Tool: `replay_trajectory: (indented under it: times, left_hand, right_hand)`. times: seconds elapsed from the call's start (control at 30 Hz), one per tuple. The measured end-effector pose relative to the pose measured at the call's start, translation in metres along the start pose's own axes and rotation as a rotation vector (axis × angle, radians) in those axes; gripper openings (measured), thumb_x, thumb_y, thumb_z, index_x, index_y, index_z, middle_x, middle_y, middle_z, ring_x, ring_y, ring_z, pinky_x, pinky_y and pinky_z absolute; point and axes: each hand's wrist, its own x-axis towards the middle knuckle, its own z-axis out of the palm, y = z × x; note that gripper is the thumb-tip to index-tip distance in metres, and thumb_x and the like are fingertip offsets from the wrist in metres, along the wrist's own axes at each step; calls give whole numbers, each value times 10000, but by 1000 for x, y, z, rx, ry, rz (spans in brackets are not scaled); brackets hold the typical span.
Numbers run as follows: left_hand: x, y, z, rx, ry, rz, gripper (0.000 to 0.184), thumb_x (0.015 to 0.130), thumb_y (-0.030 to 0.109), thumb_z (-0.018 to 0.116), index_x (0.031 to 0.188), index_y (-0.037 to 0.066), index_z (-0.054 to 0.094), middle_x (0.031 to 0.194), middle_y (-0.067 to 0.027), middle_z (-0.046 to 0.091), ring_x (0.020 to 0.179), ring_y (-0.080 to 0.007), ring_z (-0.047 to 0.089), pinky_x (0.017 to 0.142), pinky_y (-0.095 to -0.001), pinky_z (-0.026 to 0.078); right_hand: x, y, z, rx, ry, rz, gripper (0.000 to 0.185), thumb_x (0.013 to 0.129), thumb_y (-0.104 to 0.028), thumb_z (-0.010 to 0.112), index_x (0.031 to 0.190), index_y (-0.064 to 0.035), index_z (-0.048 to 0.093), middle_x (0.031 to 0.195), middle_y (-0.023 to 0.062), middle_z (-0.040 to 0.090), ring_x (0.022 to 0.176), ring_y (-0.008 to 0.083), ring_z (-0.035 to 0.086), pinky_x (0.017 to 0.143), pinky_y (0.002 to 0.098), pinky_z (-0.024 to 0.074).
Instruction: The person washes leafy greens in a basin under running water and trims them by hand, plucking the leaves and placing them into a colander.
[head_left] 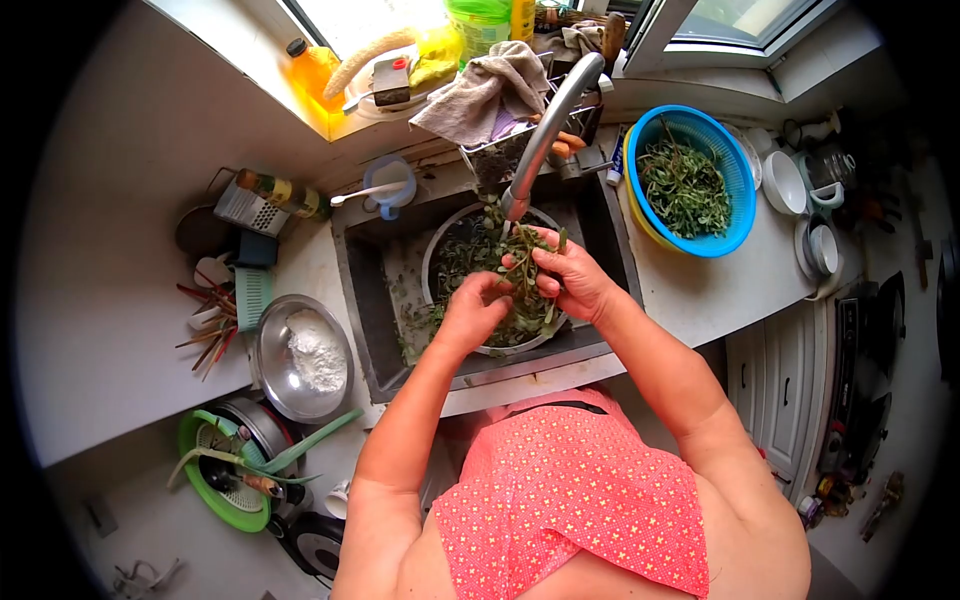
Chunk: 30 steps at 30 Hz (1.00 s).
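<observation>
My right hand is closed around a bunch of leafy greens just under the tap's spout. To its left, my left hand has its fingers curled in against the same greens; what lies between its fingertips is hidden. Below both hands, a round metal basin stands in the dark sink, with more of these greens in it. Small loose leaves are scattered over the sink floor left of the basin.
Right of the sink stands a blue basket of greens. On the left are a metal bowl of white powder, a bottle and a blue-handled cup. A green basin holds long green onions. Behind the tap, a cloth drapes over a rack.
</observation>
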Motion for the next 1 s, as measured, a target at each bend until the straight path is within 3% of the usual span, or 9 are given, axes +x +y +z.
replay_trajectory:
  times: [0.1,0.2,0.33,0.53,0.67,0.73,0.77,0.83,1.0]
  left_hand:
    - [7,5,-3,-86,314,250,205,820,51,619,1010,-18,583,1043,-77,570,891,-156,586,795,-274,473]
    - [12,17,1,-210,339,294,180,851,75,607,997,-27,581,1080,-73,557,908,-130,560,810,-257,456]
    - [7,29,-8,-383,83,105,135,891,90,581,990,-2,584,916,-12,605,826,-87,559,758,-228,445]
    - [6,37,-5,-545,120,32,99,893,99,587,934,12,609,851,2,617,781,-70,558,724,-225,448]
    - [12,28,-4,-209,189,135,122,886,109,604,958,10,603,868,-9,615,784,-77,564,723,-227,456]
    - [9,36,-5,-376,124,23,173,870,110,629,1006,10,587,899,-18,607,807,-87,570,727,-226,464]
    - [7,41,-4,-376,124,22,173,870,110,629,1006,10,587,899,-18,607,807,-87,570,727,-226,464]
    - [2,48,0,-669,102,-48,213,855,101,648,1035,22,567,921,-23,600,817,-86,566,717,-221,466]
    - [4,34,-3,-732,86,-10,204,849,53,632,1029,60,537,964,-17,574,832,-86,548,724,-227,468]
  right_hand:
    - [-2,3,-4,-70,-6,25,433,911,-121,554,1321,-105,415,1028,119,649,498,50,420,464,172,346]
    - [-4,7,-5,-114,-7,67,435,905,-138,566,1314,-89,427,988,131,663,484,43,417,463,167,346]
    - [-5,3,-3,-81,-46,136,395,916,-160,533,1287,-54,449,961,154,664,449,35,397,434,164,335]
    - [-5,-3,-4,-128,5,154,374,921,-149,510,1277,-57,441,953,161,666,433,36,388,420,162,324]
    - [-7,-2,2,-335,52,93,376,911,-127,537,1268,-66,439,944,132,662,457,29,404,439,165,349]
    - [-2,9,0,-414,43,57,391,900,-101,557,1270,-67,438,918,101,660,485,28,433,464,170,381]
    - [8,24,-6,-668,46,-215,427,878,-70,582,1278,-62,432,867,54,633,527,35,451,508,186,404]
    - [-2,19,7,-1081,91,-353,568,815,-17,650,1323,-65,400,720,-23,520,634,62,470,616,237,437]
    - [-12,19,21,-1185,128,-267,753,746,-92,732,1389,-123,341,686,93,593,617,178,562,645,292,472]
